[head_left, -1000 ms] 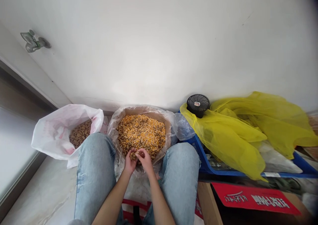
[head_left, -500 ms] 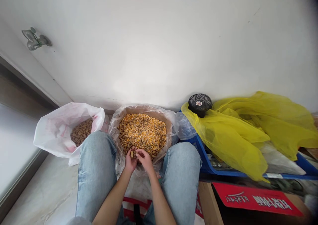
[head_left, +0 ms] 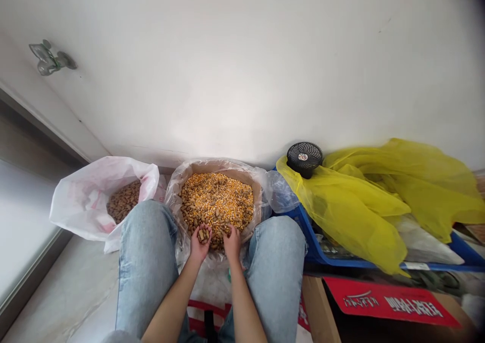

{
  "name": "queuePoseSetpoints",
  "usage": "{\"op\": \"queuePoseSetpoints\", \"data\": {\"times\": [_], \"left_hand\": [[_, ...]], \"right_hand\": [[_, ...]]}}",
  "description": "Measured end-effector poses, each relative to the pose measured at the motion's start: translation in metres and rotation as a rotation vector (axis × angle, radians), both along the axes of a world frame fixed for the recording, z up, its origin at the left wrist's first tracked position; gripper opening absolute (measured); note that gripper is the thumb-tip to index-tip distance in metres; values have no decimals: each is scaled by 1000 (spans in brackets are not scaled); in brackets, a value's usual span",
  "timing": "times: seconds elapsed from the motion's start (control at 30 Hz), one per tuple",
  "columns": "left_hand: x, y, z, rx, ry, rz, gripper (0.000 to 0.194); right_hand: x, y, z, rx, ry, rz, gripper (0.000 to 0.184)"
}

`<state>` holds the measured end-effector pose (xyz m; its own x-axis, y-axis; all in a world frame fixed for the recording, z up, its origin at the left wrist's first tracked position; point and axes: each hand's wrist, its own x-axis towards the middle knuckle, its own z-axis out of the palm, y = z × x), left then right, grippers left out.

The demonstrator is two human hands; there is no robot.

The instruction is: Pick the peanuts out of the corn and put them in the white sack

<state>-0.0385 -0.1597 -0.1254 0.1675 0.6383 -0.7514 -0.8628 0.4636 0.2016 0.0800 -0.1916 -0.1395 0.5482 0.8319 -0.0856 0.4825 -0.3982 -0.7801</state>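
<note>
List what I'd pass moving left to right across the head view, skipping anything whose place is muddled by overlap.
White plastic bag → left hand cupping peanuts → right hand → black fan → red cardboard flap.

Peanuts point(head_left: 217, 236) and corn point(head_left: 237, 194) mixed in an open clear bag point(head_left: 175, 194).
The corn is loose kernels, yellow and pale, spread in a broad bed and showing most plainly from twelve to three o'clock. The peanuts are tan-brown, in their shells, lying at all angles through the corn and crowding toward six o'clock; a small handful point(head_left: 203, 235) sits cupped in the left hand point(head_left: 198, 247) at the bag's seven o'clock. The bag stands mouth up, its crinkled rim spread wide, a loose fold trailing out at three.
</note>
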Motion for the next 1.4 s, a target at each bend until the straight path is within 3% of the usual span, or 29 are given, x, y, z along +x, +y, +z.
{"op": "queuePoseSetpoints", "data": {"times": [0.2,0.33,0.5,0.6,0.7,0.77,0.83,0.97,1.2,1.3,1.4], "left_hand": [[0,0,1,-1,-8,6,15],[1,1,1,-16,-1,18,15],[2,0,-1,-7,12,18,16],[2,-1,-1,27,9,23,17],[0,-1,2,-4,2,41,18],[-1,-1,3,-15,-21,36,19],[-1,0,4,-11,-31,36,20],[-1,-1,4,-1,-23,34,20],[0,-1,4,3,-31,51,19],[0,-1,5,-2,-34,59,19],[0,0,5,-11,-19,59,19]], "right_hand": [[-5,-2,-3,-73,-36,75,37],[-10,1,11,40,232,81,32],[-29,0,36,146,504,388,36],[-33,-1,36,135,554,492,37],[-24,0,24,143,522,295,30],[-14,0,14,131,375,86,26],[-7,-1,7,79,176,-16,24],[-8,-5,5,-43,-65,116,18],[-13,-7,7,-81,-109,218,15],[-12,-5,7,-18,16,176,13],[-16,-1,15,119,347,134,21]]}}
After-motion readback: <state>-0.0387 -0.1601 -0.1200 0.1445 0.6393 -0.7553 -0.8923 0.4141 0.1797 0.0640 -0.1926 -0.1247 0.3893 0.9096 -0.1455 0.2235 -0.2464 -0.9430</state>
